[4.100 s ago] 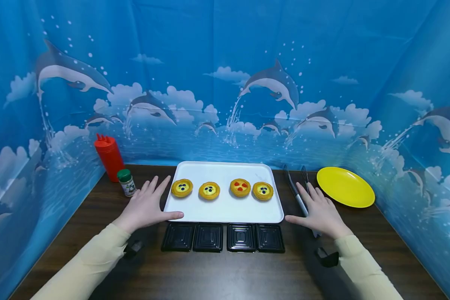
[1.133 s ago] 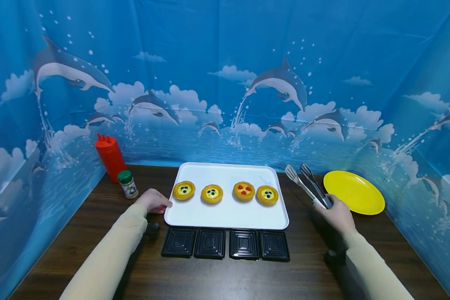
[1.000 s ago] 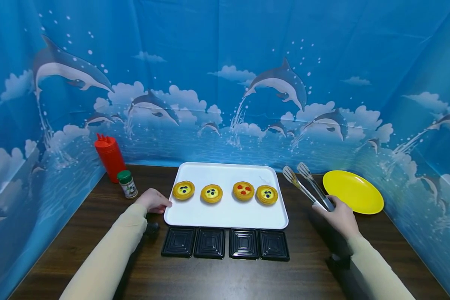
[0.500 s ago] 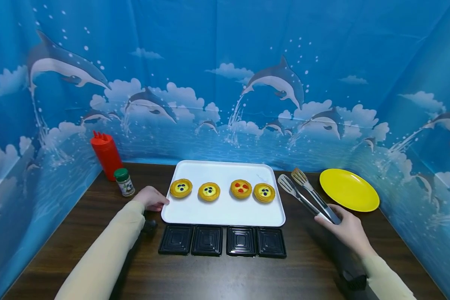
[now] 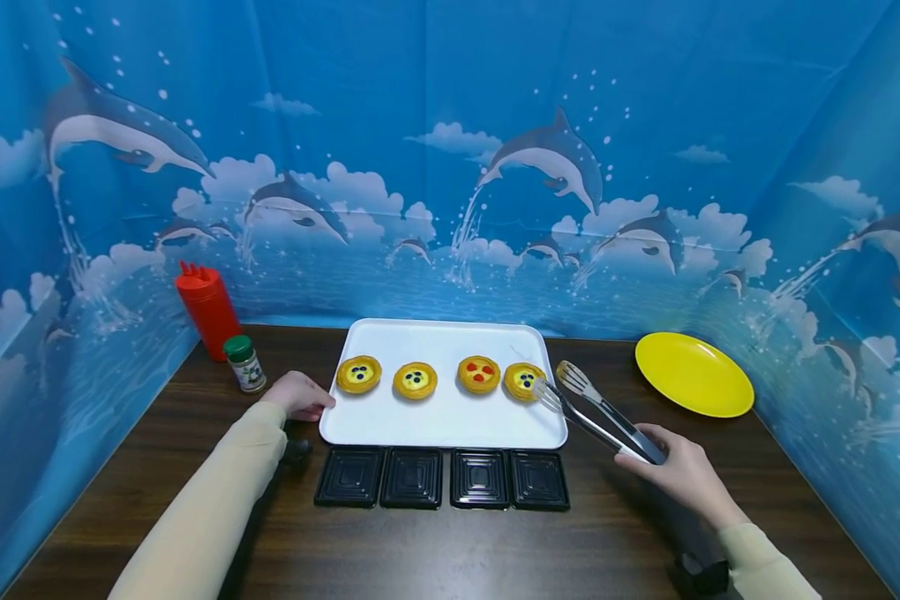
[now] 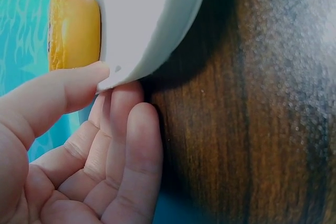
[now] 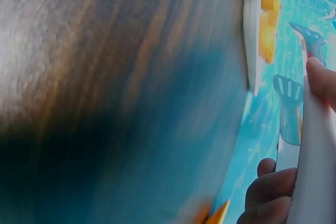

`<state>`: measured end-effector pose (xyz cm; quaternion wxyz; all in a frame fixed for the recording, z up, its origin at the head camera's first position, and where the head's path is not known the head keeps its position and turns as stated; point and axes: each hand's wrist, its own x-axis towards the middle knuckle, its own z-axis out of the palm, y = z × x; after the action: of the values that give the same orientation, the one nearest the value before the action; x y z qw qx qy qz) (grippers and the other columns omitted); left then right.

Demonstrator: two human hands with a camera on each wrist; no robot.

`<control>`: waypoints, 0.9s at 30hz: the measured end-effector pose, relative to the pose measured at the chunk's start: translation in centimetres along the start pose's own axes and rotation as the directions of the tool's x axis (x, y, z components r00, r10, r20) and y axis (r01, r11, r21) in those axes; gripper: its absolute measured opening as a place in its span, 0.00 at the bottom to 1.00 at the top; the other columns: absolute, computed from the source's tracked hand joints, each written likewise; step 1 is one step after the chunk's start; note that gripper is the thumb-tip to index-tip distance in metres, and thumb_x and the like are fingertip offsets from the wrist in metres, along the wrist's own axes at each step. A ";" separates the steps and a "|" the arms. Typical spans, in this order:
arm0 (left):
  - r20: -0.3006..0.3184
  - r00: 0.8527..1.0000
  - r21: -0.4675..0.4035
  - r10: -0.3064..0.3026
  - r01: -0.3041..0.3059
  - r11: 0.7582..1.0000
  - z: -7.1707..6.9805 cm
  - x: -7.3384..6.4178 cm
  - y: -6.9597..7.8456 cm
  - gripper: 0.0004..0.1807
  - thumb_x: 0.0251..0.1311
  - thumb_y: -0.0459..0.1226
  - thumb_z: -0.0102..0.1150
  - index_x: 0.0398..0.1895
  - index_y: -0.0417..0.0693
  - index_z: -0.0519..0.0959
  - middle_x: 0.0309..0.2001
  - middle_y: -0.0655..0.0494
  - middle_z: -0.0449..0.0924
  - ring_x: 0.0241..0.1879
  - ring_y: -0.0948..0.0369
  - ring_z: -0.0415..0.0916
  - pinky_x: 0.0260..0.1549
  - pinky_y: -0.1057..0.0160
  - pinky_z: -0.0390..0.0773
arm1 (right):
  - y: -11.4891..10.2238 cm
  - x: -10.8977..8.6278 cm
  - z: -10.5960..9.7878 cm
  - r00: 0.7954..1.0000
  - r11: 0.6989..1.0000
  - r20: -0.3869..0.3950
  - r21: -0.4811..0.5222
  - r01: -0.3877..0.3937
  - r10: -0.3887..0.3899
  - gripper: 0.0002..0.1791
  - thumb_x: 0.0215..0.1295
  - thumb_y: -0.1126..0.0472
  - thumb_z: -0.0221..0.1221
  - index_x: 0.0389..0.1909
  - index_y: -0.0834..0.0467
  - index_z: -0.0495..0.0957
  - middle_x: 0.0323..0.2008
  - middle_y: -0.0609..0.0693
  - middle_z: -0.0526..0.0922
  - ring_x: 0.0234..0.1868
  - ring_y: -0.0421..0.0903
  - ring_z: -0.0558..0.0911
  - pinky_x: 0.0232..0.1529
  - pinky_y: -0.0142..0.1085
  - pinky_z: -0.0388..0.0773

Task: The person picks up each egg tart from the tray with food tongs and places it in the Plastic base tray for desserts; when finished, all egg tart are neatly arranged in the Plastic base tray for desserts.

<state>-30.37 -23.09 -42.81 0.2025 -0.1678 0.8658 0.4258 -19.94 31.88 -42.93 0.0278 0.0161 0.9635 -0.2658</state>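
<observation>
My left hand (image 5: 298, 395) pinches the left edge of a white tray (image 5: 442, 427), thumb on top and fingers under the rim in the left wrist view. Several egg tarts stand in a row on it: one with red toppings (image 5: 478, 375), the others with dark blue berries. My right hand (image 5: 678, 471) holds metal tongs (image 5: 573, 377) by the handles, their slotted heads spread apart. One head reaches over the tray's right side and overlaps the rightmost tart (image 5: 522, 380) in the head view; whether it touches cannot be told. The other head is to the right of the tray.
Several small square black trays (image 5: 540, 481) lie in a row before the white tray. A yellow plate (image 5: 693, 375) is at the back right. At the back left stand a red squeeze bottle (image 5: 208, 311) and a green-capped shaker (image 5: 245, 364). A dolphin-print curtain (image 5: 450, 167) surrounds the table.
The right hand has picked up the tongs, and they have swung left from beside the tray to the rightmost tart. The left hand took hold of the tray's edge and stays there.
</observation>
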 end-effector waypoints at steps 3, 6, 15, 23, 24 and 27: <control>0.007 1.000 0.000 0.008 -0.008 1.000 -0.1 0.0 0.0 0.18 0.59 0.36 0.62 0.46 0.29 0.78 0.27 0.49 0.79 0.22 0.62 0.76 0.29 0.69 0.80 | -0.1 0.3 0.4 1.000 1.000 0.003 -0.021 0.012 -0.012 0.45 0.51 0.35 0.63 0.60 0.64 0.69 0.44 0.60 0.79 0.36 0.49 0.74 0.32 0.37 0.71; 0.015 1.000 0.001 0.015 -0.015 1.000 -0.2 -0.2 0.0 0.19 0.59 0.36 0.62 0.47 0.29 0.77 0.28 0.49 0.79 0.22 0.63 0.76 0.29 0.69 0.80 | -0.2 0.5 0.8 1.000 0.999 -0.002 -0.046 0.016 -0.016 0.45 0.50 0.34 0.64 0.59 0.64 0.71 0.43 0.59 0.79 0.36 0.49 0.73 0.32 0.37 0.70; 0.011 1.000 -0.012 0.017 -0.017 1.000 -0.1 -0.6 0.0 0.18 0.59 0.36 0.62 0.46 0.28 0.77 0.28 0.49 0.78 0.22 0.62 0.76 0.30 0.68 0.80 | -0.7 1.5 1.7 1.000 0.998 0.000 -0.061 0.015 -0.015 0.46 0.48 0.33 0.65 0.58 0.64 0.72 0.46 0.60 0.79 0.37 0.49 0.73 0.33 0.38 0.71; 0.006 1.000 -0.012 0.023 -0.023 1.000 0.0 -0.5 -0.1 0.18 0.59 0.36 0.62 0.47 0.28 0.77 0.28 0.49 0.78 0.22 0.63 0.76 0.30 0.68 0.80 | -1.5 2.0 1.6 0.999 0.996 0.018 -0.072 0.044 -0.043 0.46 0.49 0.33 0.64 0.59 0.65 0.71 0.48 0.62 0.78 0.38 0.50 0.73 0.34 0.40 0.72; 0.007 1.000 -0.014 0.023 -0.023 1.000 0.0 -0.5 -0.1 0.18 0.59 0.36 0.62 0.47 0.28 0.77 0.28 0.49 0.78 0.22 0.63 0.76 0.30 0.69 0.80 | -1.6 2.1 1.6 0.999 0.996 0.020 -0.074 0.046 -0.045 0.47 0.49 0.33 0.64 0.59 0.65 0.71 0.48 0.62 0.78 0.38 0.50 0.73 0.34 0.40 0.73; 0.007 1.000 -0.019 0.021 -0.021 1.000 0.0 -0.4 -0.2 0.18 0.59 0.36 0.61 0.47 0.28 0.77 0.28 0.49 0.78 0.22 0.63 0.76 0.29 0.69 0.80 | -1.8 2.3 1.8 0.999 0.996 0.018 -0.082 0.045 -0.043 0.46 0.48 0.33 0.64 0.59 0.64 0.71 0.47 0.61 0.78 0.37 0.50 0.73 0.34 0.39 0.73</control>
<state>-29.92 -23.19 -42.74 0.1997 -0.1590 0.8627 0.4366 -22.26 29.44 -43.64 0.0306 -0.0086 0.9735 -0.2266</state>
